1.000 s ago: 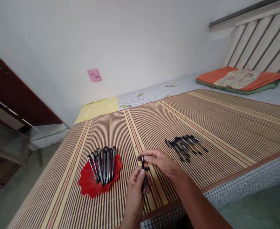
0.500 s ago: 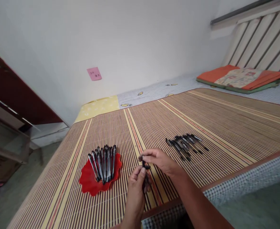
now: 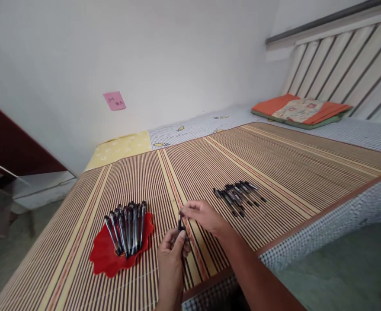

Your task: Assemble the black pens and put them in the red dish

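Observation:
Near the front edge of the mat, my left hand (image 3: 173, 250) is closed around a black pen (image 3: 179, 221) that stands roughly upright. My right hand (image 3: 201, 215) comes in from the right, its thumb and fingertips pinched at the pen's upper end. The lower part of the pen is hidden in my left hand. Left of my hands, a red wavy-edged plate (image 3: 104, 259) holds a bunch of clear-barrelled pens (image 3: 127, 229) with black caps. Over to the right, several more black pens (image 3: 237, 196) lie side by side on the mat.
The striped bamboo mat (image 3: 138, 172) covers a bed with a checked sheet (image 3: 284, 250). Folded orange and floral cloth (image 3: 302, 110) lies at the back right by slatted boards (image 3: 349, 65). A pink note (image 3: 114, 100) is stuck to the white wall.
The view has turned slightly right, so everything sits further left. My right hand stays at the pen's upper end, where more of the shaft now shows between my hands.

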`<control>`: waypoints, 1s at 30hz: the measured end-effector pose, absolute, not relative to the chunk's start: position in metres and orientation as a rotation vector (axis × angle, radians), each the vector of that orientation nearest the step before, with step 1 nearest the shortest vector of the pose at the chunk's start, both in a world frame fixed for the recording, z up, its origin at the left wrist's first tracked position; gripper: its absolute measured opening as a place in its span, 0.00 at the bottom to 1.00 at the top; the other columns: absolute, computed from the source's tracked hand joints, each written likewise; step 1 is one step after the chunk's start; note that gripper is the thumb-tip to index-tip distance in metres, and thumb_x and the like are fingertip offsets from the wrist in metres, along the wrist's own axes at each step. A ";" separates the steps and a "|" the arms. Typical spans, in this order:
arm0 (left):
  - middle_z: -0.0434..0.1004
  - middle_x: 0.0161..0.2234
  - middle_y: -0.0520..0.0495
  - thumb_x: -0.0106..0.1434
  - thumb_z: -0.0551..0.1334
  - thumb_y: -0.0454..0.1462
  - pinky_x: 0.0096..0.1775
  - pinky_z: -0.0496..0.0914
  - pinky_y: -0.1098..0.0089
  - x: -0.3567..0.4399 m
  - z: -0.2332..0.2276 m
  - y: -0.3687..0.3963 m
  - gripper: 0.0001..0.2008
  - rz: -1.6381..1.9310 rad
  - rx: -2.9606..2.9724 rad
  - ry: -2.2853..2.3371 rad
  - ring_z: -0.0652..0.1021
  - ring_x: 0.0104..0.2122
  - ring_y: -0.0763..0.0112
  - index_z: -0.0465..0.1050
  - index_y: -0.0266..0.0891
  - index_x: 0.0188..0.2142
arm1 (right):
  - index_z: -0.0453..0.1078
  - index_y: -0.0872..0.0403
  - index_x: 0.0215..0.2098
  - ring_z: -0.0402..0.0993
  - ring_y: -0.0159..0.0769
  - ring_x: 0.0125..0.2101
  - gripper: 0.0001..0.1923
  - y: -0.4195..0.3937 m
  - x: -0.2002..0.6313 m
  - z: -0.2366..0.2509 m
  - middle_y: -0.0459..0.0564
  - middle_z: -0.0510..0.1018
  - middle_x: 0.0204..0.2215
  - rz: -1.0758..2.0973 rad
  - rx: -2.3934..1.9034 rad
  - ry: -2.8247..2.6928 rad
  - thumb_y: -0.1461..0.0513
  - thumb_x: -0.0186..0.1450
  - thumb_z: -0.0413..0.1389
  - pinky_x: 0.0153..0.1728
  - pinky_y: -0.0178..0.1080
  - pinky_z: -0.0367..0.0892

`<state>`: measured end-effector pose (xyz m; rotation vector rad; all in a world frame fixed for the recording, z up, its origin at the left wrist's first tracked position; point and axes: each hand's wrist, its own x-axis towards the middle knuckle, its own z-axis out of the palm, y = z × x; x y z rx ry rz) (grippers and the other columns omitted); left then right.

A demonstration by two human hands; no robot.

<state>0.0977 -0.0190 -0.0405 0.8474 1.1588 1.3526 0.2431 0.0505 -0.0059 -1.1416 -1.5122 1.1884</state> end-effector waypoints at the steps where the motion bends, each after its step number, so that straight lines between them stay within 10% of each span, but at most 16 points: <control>1: 0.73 0.22 0.54 0.54 0.74 0.46 0.23 0.61 0.78 0.098 -0.040 -0.018 0.17 1.351 0.811 1.137 0.66 0.20 0.79 0.77 0.36 0.35 | 0.77 0.54 0.36 0.74 0.40 0.38 0.11 0.053 0.252 -0.004 0.51 0.80 0.34 0.996 -1.292 -1.565 0.56 0.66 0.56 0.41 0.39 0.68; 9: 0.75 0.24 0.51 0.56 0.72 0.48 0.22 0.61 0.78 0.101 -0.034 -0.018 0.19 1.355 0.667 1.058 0.67 0.20 0.79 0.74 0.35 0.35 | 0.77 0.62 0.43 0.66 0.56 0.50 0.15 0.070 0.307 -0.016 0.68 0.75 0.46 0.047 -2.208 -1.680 0.69 0.68 0.48 0.45 0.49 0.61; 30: 0.73 0.23 0.54 0.55 0.72 0.48 0.21 0.60 0.79 0.096 -0.044 -0.014 0.19 1.328 0.662 1.062 0.68 0.20 0.80 0.74 0.36 0.35 | 0.76 0.59 0.42 0.75 0.45 0.43 0.11 0.067 0.286 -0.025 0.59 0.81 0.40 0.328 -1.936 -1.900 0.70 0.61 0.58 0.42 0.40 0.62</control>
